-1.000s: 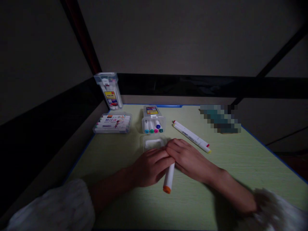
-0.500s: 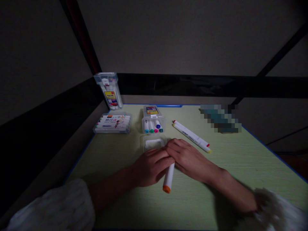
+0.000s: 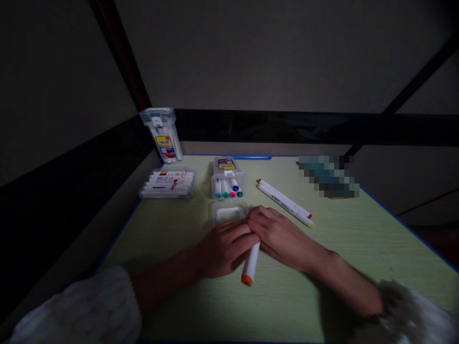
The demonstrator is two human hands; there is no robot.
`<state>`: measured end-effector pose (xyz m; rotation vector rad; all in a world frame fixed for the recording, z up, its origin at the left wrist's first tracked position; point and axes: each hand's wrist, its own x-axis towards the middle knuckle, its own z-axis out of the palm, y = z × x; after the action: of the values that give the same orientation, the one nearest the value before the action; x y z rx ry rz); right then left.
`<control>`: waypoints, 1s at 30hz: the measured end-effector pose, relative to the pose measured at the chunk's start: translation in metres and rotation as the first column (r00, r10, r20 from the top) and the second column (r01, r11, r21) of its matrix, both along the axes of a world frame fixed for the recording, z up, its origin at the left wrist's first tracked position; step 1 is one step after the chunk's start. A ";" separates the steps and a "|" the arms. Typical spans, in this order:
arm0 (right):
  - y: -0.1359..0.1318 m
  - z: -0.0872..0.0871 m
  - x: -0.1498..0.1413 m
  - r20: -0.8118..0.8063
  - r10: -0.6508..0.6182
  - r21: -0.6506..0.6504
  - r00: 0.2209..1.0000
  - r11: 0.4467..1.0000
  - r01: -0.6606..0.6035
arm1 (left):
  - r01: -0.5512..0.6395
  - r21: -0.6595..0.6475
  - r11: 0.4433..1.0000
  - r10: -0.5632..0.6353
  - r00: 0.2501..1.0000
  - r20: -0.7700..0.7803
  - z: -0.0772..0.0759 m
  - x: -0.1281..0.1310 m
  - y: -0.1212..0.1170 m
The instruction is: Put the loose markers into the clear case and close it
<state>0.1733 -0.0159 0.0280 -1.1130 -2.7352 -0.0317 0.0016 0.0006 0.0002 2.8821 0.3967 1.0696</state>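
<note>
My left hand [image 3: 224, 248] and my right hand [image 3: 281, 236] meet at the middle of a pale green table [image 3: 358, 248], both closed around a white marker [image 3: 250, 263] with an orange end cap. The marker's far end is hidden under my fingers; its orange tip points toward me. Just beyond my fingertips lies a clear plastic lid [image 3: 228, 212], flat on the table. Behind it stands an open clear box of markers [image 3: 228, 180] with coloured caps showing.
Two white markers [image 3: 286, 203] lie side by side right of the open box. A flat clear marker case [image 3: 168, 183] sits at the left, and a tall clear marker box [image 3: 163, 134] leans at the back left corner. A blurred dark object [image 3: 328, 176] rests back right.
The marker's orange end has swung very slightly to the left; both hands stay where they were.
</note>
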 end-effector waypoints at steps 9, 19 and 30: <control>-0.001 -0.002 0.002 -0.022 0.001 -0.011 1.000 1.000 -0.001 | 0.013 -0.019 1.000 -0.013 1.000 -0.024 0.000 -0.001 0.001; -0.001 -0.002 0.001 -0.028 -0.009 -0.027 1.000 1.000 0.008 | 0.006 -0.027 1.000 -0.009 0.992 -0.127 -0.004 -0.001 0.002; -0.002 0.001 0.000 0.002 -0.015 -0.033 1.000 0.999 0.015 | 0.008 -0.022 1.000 -0.010 0.995 -0.103 -0.002 0.000 0.001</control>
<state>0.1734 -0.0177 0.0292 -1.1425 -2.7386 0.0098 0.0012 0.0021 -0.0013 2.9255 0.3964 0.9127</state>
